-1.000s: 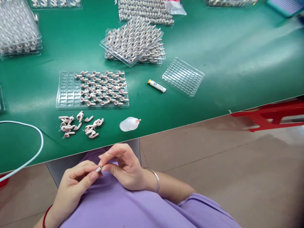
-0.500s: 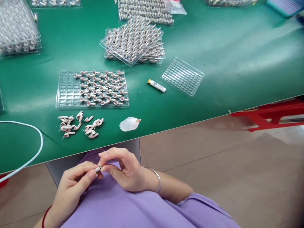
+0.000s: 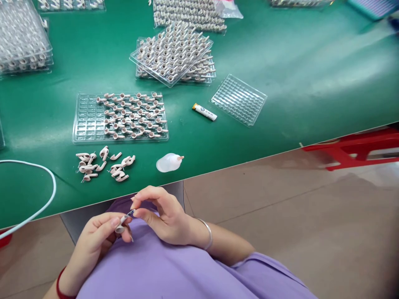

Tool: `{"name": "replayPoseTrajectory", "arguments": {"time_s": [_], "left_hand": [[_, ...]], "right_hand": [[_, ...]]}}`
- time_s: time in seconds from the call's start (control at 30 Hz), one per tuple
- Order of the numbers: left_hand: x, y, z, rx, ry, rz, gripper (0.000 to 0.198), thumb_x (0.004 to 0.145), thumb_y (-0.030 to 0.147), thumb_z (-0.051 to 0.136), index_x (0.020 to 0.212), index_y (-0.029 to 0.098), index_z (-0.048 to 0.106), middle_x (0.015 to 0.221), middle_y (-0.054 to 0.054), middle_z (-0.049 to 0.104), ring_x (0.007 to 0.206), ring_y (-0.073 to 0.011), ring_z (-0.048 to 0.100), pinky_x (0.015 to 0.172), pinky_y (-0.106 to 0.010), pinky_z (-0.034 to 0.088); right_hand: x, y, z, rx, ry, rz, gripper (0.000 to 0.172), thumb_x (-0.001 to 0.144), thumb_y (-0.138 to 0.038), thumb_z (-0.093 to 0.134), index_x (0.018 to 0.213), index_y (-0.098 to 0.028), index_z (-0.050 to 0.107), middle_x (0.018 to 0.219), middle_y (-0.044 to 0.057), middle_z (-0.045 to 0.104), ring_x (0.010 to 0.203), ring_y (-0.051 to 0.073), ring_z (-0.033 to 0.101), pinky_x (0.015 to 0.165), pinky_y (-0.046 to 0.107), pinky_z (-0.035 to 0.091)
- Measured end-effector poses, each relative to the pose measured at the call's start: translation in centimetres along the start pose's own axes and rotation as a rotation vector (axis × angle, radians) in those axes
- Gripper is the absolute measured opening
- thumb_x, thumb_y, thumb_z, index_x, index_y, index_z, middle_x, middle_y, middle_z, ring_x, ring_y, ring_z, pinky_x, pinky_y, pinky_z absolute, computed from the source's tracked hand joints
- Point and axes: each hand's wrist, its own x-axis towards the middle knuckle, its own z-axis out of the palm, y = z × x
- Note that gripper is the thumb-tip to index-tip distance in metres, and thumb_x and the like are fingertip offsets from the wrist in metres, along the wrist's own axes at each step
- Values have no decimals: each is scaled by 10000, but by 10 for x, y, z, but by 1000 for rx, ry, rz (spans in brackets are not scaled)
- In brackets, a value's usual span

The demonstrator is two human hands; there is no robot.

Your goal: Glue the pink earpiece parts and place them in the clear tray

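Note:
Above my lap, my left hand is closed on a white earbud shell, its round cup turned down toward me and its stem pointing up to the right. My right hand pinches a thin dark strip at the stem's end between thumb and index finger. Whether that strip is still inside the stem or just touching it is too small to tell. On the table edge beyond lie loose earbud shells, several with fine wires. A clear tray behind them is partly filled with shells in rows.
A white squeeze bottle lies near the table edge. Farther back are a white tube with an orange end, a clear tray and stacked full trays. A white cable curves at left; a red stool stands right.
The earbud shell has turned in my left hand, so its cup now shows. My right fingers have moved slightly up, and more of the dark strip is visible at the stem's end.

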Motion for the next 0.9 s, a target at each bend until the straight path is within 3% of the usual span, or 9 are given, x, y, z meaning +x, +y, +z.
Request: {"name": "replayPoseTrajectory", "arguments": {"time_s": [0.2, 0.4, 0.53, 0.63, 0.7, 0.9], "left_hand": [[-1, 3, 7, -97, 33, -54, 322, 691, 464, 790, 770, 153, 762, 603, -48, 705, 619, -141, 625, 629, -211, 475], [0, 2, 2, 4, -7, -22, 302, 747, 466, 748, 820, 174, 767, 659, -50, 725, 647, -151, 649, 658, -228, 507], [-4, 5, -1, 357, 82, 221, 194, 785, 383, 732, 875, 216, 771, 802, -49, 751, 744, -174, 679, 706, -244, 535], [-8, 8, -1, 658, 132, 534, 110, 784, 256, 730, 887, 247, 767, 869, -36, 743, 762, -168, 675, 683, -226, 530], [-9, 10, 0, 776, 121, 722, 178, 777, 190, 727, 934, 270, 755, 866, -22, 732, 766, -159, 673, 680, -217, 527], [-11, 12, 0, 1034, 133, 985, 295, 797, 118, 691, 1051, 268, 695, 880, -19, 701, 789, -150, 665, 688, -222, 531]], "right_hand": [[4, -2, -3, 11, -20, 27, 278, 940, -174, 553, 1199, -237, 475, 908, 17, 626, 841, 117, 647, 782, 261, 577], [8, -7, -8, -20, -73, 70, 294, 906, -123, 576, 1174, -211, 495, 892, 16, 632, 817, 111, 645, 764, 247, 576], [9, -10, -11, -45, -101, 24, 243, 905, -116, 579, 1129, -198, 532, 917, 37, 649, 834, 119, 651, 787, 261, 580], [7, -10, -12, -2, -93, -20, 259, 899, -105, 586, 1133, -204, 537, 939, 50, 662, 871, 135, 662, 803, 282, 589], [6, -9, -11, 58, -82, -44, 283, 899, -91, 582, 1148, -215, 529, 945, 49, 666, 891, 139, 667, 806, 287, 596], [2, -8, -9, 152, -61, -17, 297, 906, -95, 583, 1160, -228, 507, 952, 41, 666, 896, 127, 676, 814, 284, 606]]}}
